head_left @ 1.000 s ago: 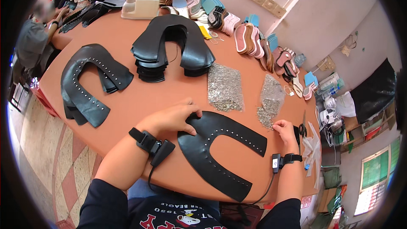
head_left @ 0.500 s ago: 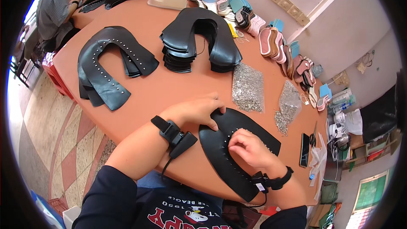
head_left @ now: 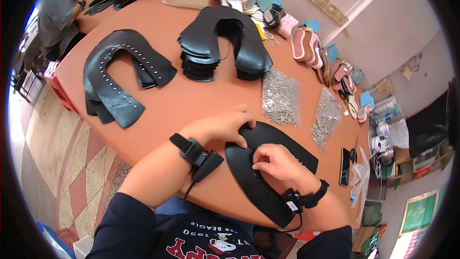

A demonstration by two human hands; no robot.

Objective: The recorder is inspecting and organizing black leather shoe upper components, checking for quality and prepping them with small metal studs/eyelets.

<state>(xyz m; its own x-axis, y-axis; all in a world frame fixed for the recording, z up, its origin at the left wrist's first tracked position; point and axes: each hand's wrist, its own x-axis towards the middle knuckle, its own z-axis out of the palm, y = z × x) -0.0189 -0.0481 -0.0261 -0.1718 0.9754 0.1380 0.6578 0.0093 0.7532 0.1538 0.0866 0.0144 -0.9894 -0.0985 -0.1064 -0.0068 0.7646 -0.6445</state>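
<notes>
A black U-shaped leather piece (head_left: 243, 175) lies on the table in front of me, its curve turned away from me and a row of small metal studs along its inner edge. My left hand (head_left: 225, 125) grips the far curve, thumb on top and fingers over the outer edge. Against the inner edge, at the studded row, my right hand (head_left: 277, 162) is closed in a pinch. Whatever sits between those fingertips, if anything, is hidden.
Left on the brown table (head_left: 165, 110) lie studded leather pieces (head_left: 105, 74); behind stands a stack of plain ones (head_left: 195, 43). Two clear bags of metal studs (head_left: 280, 100) (head_left: 327, 110), a phone (head_left: 344, 167), scissors (head_left: 353, 153) and shoe parts (head_left: 306, 48) sit rightward. Another person (head_left: 55, 17) sits far left.
My right hand has shifted slightly up and left along the studded inner edge, fingers still pinched. My left hand keeps its grip on the leather piece.
</notes>
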